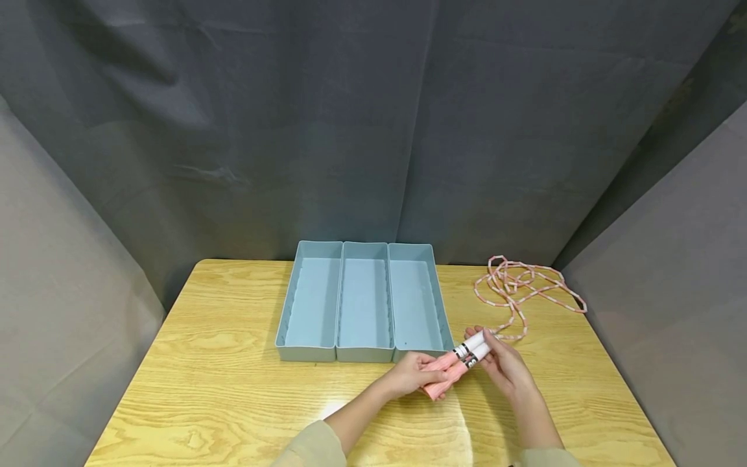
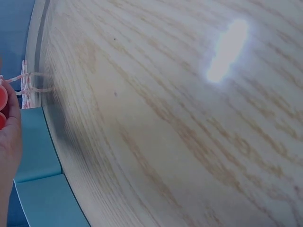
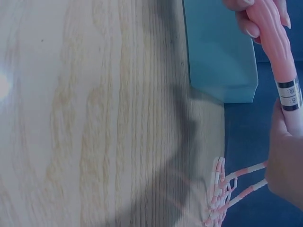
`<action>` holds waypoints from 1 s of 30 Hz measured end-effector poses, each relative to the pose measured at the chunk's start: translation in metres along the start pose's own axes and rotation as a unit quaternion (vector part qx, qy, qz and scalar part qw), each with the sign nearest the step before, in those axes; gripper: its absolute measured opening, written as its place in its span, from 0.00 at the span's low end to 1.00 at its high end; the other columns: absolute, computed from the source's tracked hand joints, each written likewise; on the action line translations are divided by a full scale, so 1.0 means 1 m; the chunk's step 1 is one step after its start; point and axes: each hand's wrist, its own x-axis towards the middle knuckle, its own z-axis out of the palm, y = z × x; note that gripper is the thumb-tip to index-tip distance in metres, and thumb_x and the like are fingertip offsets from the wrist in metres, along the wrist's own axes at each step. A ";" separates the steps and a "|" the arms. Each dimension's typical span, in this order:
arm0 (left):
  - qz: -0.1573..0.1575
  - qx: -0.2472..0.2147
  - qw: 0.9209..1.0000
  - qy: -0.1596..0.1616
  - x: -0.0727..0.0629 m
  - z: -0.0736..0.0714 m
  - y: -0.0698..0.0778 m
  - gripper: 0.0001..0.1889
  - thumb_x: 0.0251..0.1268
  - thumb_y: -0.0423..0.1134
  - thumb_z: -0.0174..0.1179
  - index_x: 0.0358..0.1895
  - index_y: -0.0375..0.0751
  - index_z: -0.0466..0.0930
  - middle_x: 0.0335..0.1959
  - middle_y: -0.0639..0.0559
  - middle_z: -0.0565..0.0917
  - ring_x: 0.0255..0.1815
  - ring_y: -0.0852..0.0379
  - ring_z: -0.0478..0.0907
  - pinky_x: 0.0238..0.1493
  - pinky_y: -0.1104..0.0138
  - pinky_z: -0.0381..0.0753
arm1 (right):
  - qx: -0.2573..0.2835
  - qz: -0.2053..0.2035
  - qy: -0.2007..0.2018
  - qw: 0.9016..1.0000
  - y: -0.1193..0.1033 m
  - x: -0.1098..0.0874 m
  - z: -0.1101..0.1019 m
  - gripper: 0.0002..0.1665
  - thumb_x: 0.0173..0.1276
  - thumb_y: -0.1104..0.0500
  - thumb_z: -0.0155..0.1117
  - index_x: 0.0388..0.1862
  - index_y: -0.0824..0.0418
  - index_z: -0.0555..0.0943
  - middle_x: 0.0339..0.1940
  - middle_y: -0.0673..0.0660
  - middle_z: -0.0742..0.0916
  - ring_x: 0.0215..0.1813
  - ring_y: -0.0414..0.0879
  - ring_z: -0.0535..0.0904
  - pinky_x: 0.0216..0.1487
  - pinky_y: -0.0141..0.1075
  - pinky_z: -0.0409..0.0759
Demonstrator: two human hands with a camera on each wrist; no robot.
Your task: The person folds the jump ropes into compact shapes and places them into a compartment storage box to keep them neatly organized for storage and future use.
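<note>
Two pink-and-white jump rope handles (image 1: 449, 375) lie side by side, held above the table between both hands. My left hand (image 1: 411, 376) grips their pink ends, the thumb across the top. The white ends, where the rope comes out, are held by my right hand (image 1: 506, 366). In the right wrist view, one handle (image 3: 274, 42) shows its pink wavy grip and a black-and-white label band. From the white ends the beaded pink-and-white rope (image 1: 516, 311) runs to a loose tangle at the table's back right. The left wrist view shows the round red handle ends (image 2: 2, 98) beside the fingers.
Three blue-grey bins (image 1: 364, 350) stand in a row at the back middle of the wooden table (image 1: 222, 383), just left of the hands. A dark grey curtain (image 1: 262, 130) hangs behind, with lighter panels on both sides.
</note>
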 end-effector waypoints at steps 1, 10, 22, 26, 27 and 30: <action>0.000 -0.001 1.000 -0.001 0.000 0.000 0.000 0.14 0.58 0.38 0.61 0.45 0.34 0.79 0.26 0.44 0.83 0.23 0.53 0.82 0.27 0.63 0.82 | 0.003 -0.002 -0.007 1.000 0.000 0.001 0.000 0.17 0.74 0.59 0.39 0.45 0.62 0.77 0.45 0.55 0.84 0.51 0.42 0.79 0.54 0.31 0.73; -0.004 -0.036 0.999 -0.024 -0.003 -0.002 0.002 0.15 0.60 0.37 0.59 0.47 0.31 0.77 0.29 0.41 0.83 0.24 0.54 0.82 0.27 0.65 0.82 | 0.037 -0.017 -0.060 0.997 0.002 0.005 -0.003 0.21 0.75 0.58 0.34 0.47 0.61 0.78 0.48 0.56 0.83 0.53 0.43 0.78 0.55 0.31 0.73; -0.060 -0.096 0.988 -0.107 -0.001 -0.010 0.011 0.15 0.64 0.35 0.53 0.50 0.28 0.73 0.42 0.26 0.78 0.28 0.55 0.82 0.30 0.67 0.81 | 0.080 -0.015 -0.055 0.995 0.002 0.007 0.005 0.20 0.75 0.60 0.35 0.46 0.63 0.77 0.47 0.59 0.83 0.52 0.45 0.79 0.56 0.32 0.73; -0.090 -0.138 0.974 -0.153 0.000 -0.012 0.015 0.15 0.66 0.35 0.50 0.52 0.29 0.72 0.49 0.21 0.72 0.31 0.52 0.83 0.33 0.65 0.81 | 0.088 -0.010 -0.051 0.995 -0.001 0.005 0.009 0.20 0.74 0.60 0.36 0.46 0.63 0.77 0.47 0.59 0.84 0.52 0.45 0.79 0.55 0.32 0.73; -0.096 -0.149 0.970 -0.163 0.000 -0.013 0.016 0.16 0.66 0.35 0.49 0.53 0.29 0.71 0.49 0.21 0.71 0.31 0.52 0.83 0.34 0.64 0.81 | 0.088 -0.010 -0.050 0.995 -0.001 0.005 0.010 0.20 0.75 0.60 0.36 0.45 0.63 0.78 0.46 0.58 0.84 0.52 0.45 0.79 0.55 0.32 0.73; -0.104 -0.166 0.961 -0.193 0.002 -0.013 0.018 0.19 0.68 0.37 0.45 0.55 0.25 0.68 0.47 0.25 0.76 0.32 0.51 0.82 0.37 0.63 0.81 | 0.088 -0.011 -0.058 0.994 -0.002 0.004 0.013 0.21 0.75 0.59 0.34 0.45 0.63 0.77 0.47 0.58 0.84 0.52 0.45 0.79 0.55 0.32 0.73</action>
